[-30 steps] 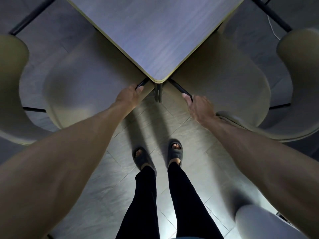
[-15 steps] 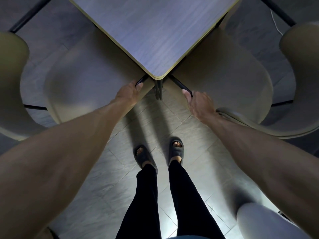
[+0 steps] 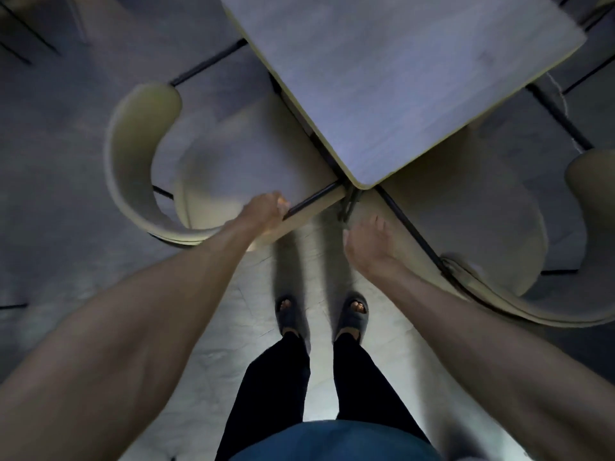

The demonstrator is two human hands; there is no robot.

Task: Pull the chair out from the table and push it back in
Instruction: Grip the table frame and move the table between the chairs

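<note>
I stand at the corner of a grey wood-grain table [image 3: 399,78] with a cream chair on either side. The left chair [image 3: 239,168] has its seat partly under the table and its curved backrest [image 3: 129,154] swung out to the left. My left hand [image 3: 266,207] grips the near edge of that seat, fingers curled beside a black frame bar. My right hand [image 3: 369,244] hovers with fingers relaxed and holds nothing, just off the seat edge of the right chair [image 3: 466,221].
My feet in dark slippers [image 3: 289,314] stand on pale floor tiles close to the table's black leg [image 3: 347,207]. The right chair's curved backrest [image 3: 519,311] sweeps round behind my right forearm. Black chair legs [image 3: 206,66] stick out across the darker floor.
My right hand has let go of the right chair's frame bar and opened. The left chair, held by my left hand, has shifted left and away from the table. The view has swung.
</note>
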